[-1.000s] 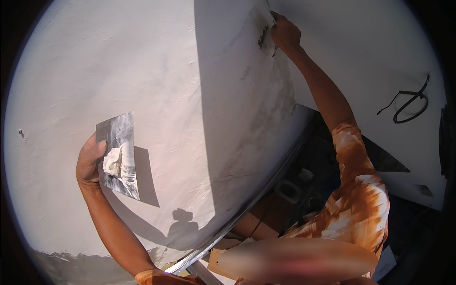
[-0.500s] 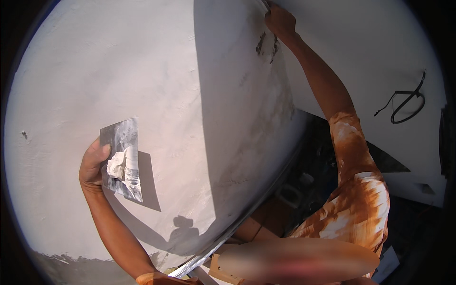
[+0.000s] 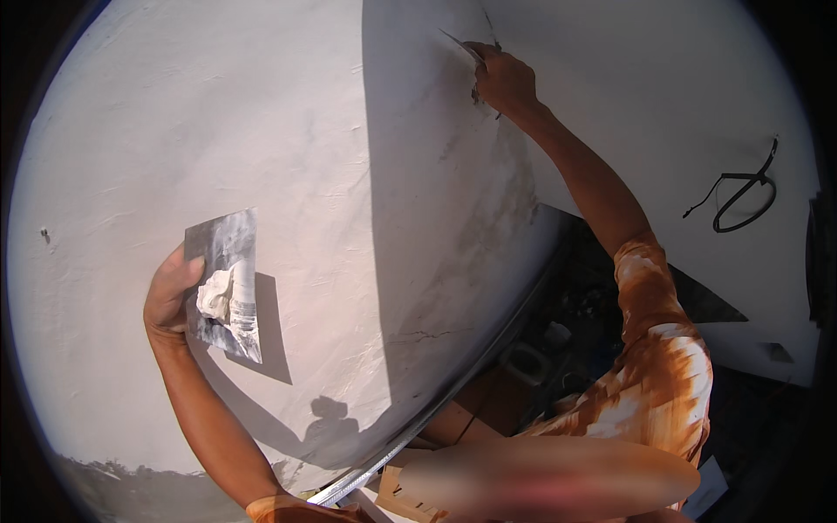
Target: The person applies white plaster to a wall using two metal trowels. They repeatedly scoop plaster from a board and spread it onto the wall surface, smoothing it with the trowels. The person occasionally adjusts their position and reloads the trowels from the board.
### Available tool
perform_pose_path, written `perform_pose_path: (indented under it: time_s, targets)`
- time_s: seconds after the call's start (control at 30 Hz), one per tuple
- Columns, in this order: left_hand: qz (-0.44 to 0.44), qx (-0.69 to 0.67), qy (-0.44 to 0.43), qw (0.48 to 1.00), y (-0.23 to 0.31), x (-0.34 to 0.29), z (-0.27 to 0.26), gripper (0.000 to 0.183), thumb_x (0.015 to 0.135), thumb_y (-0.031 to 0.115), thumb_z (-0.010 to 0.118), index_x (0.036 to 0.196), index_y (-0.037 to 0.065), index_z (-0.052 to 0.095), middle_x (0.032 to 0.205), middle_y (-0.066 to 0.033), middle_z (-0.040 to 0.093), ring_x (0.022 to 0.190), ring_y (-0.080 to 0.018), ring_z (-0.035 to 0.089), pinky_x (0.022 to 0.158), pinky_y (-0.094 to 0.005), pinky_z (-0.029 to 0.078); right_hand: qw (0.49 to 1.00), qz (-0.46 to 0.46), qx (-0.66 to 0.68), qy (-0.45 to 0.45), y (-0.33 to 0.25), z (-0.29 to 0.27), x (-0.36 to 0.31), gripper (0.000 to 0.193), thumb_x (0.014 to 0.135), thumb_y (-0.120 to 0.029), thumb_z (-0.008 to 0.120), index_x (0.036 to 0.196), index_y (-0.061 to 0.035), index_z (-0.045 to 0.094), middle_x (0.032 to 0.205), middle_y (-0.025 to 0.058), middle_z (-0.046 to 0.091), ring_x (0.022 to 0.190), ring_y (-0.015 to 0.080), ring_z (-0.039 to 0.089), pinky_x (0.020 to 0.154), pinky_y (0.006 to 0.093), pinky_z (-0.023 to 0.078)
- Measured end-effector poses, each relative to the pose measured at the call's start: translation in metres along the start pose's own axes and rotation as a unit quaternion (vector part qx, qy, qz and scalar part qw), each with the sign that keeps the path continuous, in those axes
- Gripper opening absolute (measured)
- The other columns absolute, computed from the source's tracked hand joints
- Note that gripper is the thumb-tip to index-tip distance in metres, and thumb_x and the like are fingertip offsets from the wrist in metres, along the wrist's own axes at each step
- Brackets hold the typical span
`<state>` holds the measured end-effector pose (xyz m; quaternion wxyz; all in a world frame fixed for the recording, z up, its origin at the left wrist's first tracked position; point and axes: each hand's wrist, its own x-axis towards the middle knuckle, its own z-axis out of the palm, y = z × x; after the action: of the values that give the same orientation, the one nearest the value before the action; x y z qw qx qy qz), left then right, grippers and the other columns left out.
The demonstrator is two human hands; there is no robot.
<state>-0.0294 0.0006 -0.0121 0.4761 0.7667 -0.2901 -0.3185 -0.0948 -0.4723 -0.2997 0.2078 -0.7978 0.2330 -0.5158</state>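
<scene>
My left hand [image 3: 173, 288] is closed on a flat rectangular metal plastering trowel [image 3: 237, 234], thumb on its upper face. A lump of white plaster [image 3: 214, 295] sits on the plate, with smears around it. At the upper right, my right hand [image 3: 508, 84] grips a thin-edged scraper blade [image 3: 459, 44] against the shaded wall, close to the corner. Its handle is hidden in the hand. Dark rough patches show beside and below those fingers. The pale plastered wall [image 3: 288, 113] fills the middle and left, part sunlit and part in shadow.
Black cable [image 3: 748, 193] dangles from the right-hand wall. A metal profile strip [image 3: 366, 475] runs along the wall's lower edge. Below are a cardboard box [image 3: 401, 495] and dark clutter. A small stub [image 3: 46, 235] sticks out of the far left wall.
My right hand has come down along the corner from the top edge, and its blade now shows against the wall. My left hand and the loaded trowel have barely moved.
</scene>
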Motion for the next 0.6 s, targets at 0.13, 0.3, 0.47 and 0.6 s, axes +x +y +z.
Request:
perform_pose_path:
  time_s: [0.13, 0.3, 0.47, 0.6]
  targets:
    - [0.004, 0.004, 0.012, 1.000, -0.001, 0.000, 0.000, 0.060, 0.085, 0.022, 0.072, 0.132, -0.007, 0.050, 0.116, -0.0127, 0.064, 0.101, -0.0186, 0.065, 0.088, -0.0316, 0.053, 0.989, 0.135, -0.056, 0.029, 0.054, 0.005, 0.048, 0.041, 0.088, -0.021, 0.056, 0.129, -0.0194, 0.062, 0.102, 0.0150, 0.071, 0.096, 0.0327, 0.069, 0.082, 0.0468, 0.054]
    - [0.015, -0.011, 0.016, 1.000, -0.003, 0.002, 0.000, 0.056, 0.087, 0.019, 0.069, 0.133, -0.007, 0.049, 0.114, -0.0128, 0.066, 0.097, -0.0189, 0.067, 0.086, -0.0318, 0.056, 0.989, 0.132, -0.058, -0.005, 0.038, 0.029, 0.035, 0.043, 0.082, -0.015, 0.059, 0.125, -0.0188, 0.064, 0.109, 0.0094, 0.071, 0.098, 0.0312, 0.068, 0.083, 0.0452, 0.054]
    - [0.019, -0.017, 0.029, 0.999, -0.004, 0.002, 0.004, 0.054, 0.088, 0.018, 0.068, 0.133, -0.006, 0.049, 0.113, -0.0131, 0.067, 0.095, -0.0190, 0.069, 0.085, -0.0319, 0.057, 0.997, 0.066, -0.002, -0.048, 0.003, 0.014, -0.006, 0.048, 0.082, -0.007, 0.058, 0.130, -0.0174, 0.057, 0.116, 0.0070, 0.066, 0.100, 0.0283, 0.067, 0.079, 0.0449, 0.055]
    - [0.021, -0.012, 0.025, 0.999, -0.002, 0.002, 0.007, 0.055, 0.088, 0.018, 0.068, 0.133, -0.007, 0.048, 0.113, -0.0129, 0.067, 0.095, -0.0184, 0.069, 0.084, -0.0316, 0.057, 0.988, -0.065, -0.079, 0.113, -0.015, 0.013, 0.021, 0.048, 0.085, -0.006, 0.058, 0.131, -0.0161, 0.055, 0.113, 0.0060, 0.065, 0.097, 0.0282, 0.067, 0.076, 0.0418, 0.058]
